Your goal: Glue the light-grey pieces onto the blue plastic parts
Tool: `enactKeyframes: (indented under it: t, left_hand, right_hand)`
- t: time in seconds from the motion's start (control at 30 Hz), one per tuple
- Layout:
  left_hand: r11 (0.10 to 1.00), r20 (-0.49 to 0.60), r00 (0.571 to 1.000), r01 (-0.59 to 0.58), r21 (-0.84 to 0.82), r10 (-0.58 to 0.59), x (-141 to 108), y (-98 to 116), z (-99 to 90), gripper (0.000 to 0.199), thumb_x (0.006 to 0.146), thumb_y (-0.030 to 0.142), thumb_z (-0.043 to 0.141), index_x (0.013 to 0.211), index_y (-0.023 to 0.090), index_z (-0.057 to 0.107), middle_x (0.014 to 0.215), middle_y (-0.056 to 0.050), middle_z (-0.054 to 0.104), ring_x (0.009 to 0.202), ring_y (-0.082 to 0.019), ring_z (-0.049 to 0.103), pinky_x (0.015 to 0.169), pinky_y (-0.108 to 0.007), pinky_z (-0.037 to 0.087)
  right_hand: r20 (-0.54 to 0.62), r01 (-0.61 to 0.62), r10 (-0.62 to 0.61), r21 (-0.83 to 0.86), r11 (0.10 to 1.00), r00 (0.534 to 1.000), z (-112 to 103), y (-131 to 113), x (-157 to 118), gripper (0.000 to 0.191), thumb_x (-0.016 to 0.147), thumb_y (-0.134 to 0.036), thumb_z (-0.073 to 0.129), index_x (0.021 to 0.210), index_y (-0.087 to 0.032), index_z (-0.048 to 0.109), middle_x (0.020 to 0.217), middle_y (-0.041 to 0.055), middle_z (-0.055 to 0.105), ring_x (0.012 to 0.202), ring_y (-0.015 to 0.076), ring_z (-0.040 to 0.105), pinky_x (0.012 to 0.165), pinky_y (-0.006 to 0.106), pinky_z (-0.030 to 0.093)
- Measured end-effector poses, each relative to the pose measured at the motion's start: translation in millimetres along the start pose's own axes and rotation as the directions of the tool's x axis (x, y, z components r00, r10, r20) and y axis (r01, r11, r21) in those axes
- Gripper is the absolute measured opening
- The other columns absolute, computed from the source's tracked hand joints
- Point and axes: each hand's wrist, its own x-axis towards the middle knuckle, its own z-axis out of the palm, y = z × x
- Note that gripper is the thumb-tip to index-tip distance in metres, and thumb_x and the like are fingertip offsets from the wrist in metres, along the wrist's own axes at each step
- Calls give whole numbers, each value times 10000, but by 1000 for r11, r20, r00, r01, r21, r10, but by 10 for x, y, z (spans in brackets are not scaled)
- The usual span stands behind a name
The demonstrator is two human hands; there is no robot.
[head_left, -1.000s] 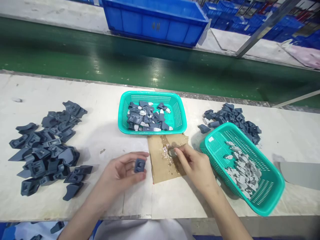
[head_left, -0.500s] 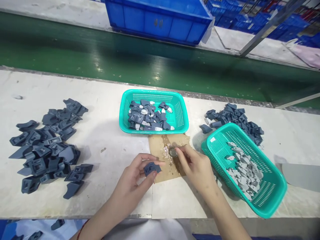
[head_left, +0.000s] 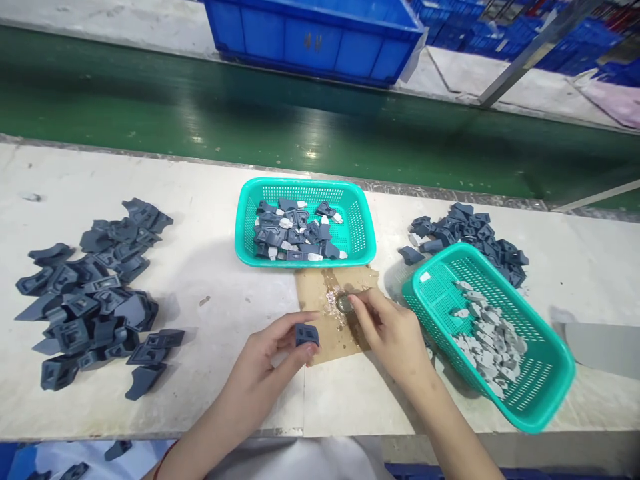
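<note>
A dark blue-grey moulded plastic part [head_left: 306,335] with square recesses is gripped between the thumb and fingers of my left hand [head_left: 270,360]. To its right, my right hand [head_left: 390,330] is pinched closed at the edge of a small round dark dish-like object [head_left: 345,304]. Whatever is between those fingertips is too small to make out. Under both lies a wet-stained piece of brown cardboard [head_left: 320,290] with shiny specks around the round object. Just beyond it stands a green basket [head_left: 370,230] of dark parts, many with pale grey pieces attached.
On the left is a loose pile of dark parts [head_left: 95,300]. A second green basket [head_left: 560,360] at right contains small pale grey pieces [head_left: 487,340]; behind it lies another dark pile [head_left: 470,233]. A green strip [head_left: 150,120] and a blue crate [head_left: 315,47] are farther off.
My left hand has turned the dark part so its recessed face shows more toward me, and its fingers have shifted. My right hand stays at the round object.
</note>
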Motion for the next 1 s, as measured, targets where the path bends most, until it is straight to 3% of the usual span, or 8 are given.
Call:
enactKeyframes:
  t: [0.13,0.3,0.4,0.57,0.67,0.77,1.0]
  left_hand:
    - [996,-1,1000,-8,-91,8,15,1,15,168,893,329,694,1023,236,641,806,7,668,754,-161,623,738,-274,481]
    - [991,-79,997,2,135,9,19,63,-16,155,800,311,770,929,226,761,904,-47,706,895,-220,593,835,-325,448]
    - [988,-98,995,1,154,14,19,53,-34,170,759,275,812,920,226,796,870,-47,704,876,-219,584,847,-338,438]
    - [971,20,1000,22,-238,-18,36,-10,-33,326,807,312,824,1119,249,756,956,-45,728,849,-187,661,755,-281,521]
    - [947,65,997,65,-314,-47,50,-8,-16,262,810,326,841,1046,225,786,904,-37,755,820,-145,682,761,-223,533]
    - [920,77,993,115,-374,-93,58,15,7,248,755,353,889,929,207,789,865,-28,778,783,-136,711,747,-208,562]
    - [883,88,982,186,-430,-164,38,32,32,325,728,421,902,913,196,759,781,-25,796,742,-153,771,695,-191,583]
  right_hand:
    - [10,-46,46,54,997,999,-7,9,2,257,1014,-320,510,795,-215,593,576,-17,596,452,140,495,511,265,364]
    - [34,-217,217,296,930,976,-41,1,-18,278,1006,-373,542,782,-216,586,593,-38,536,507,126,468,521,257,343]
    - [76,-302,311,534,790,947,-59,-22,-16,341,990,-429,574,726,-214,562,568,-46,496,527,122,451,524,250,342]
    - [194,-362,361,793,489,912,-81,-97,-10,310,936,-450,660,756,-204,605,549,-48,530,484,104,424,481,228,333]
    - [222,-350,342,858,377,913,-107,-197,-39,258,932,-428,680,811,-206,625,545,-53,548,475,98,439,468,209,346]
    - [173,-294,308,866,405,935,-148,-336,-82,287,947,-410,671,758,-210,590,514,-53,556,449,94,440,460,210,358]
    - [42,-156,185,727,668,982,-200,-519,-191,236,982,-342,628,786,-211,640,569,-31,591,506,122,535,501,241,433]
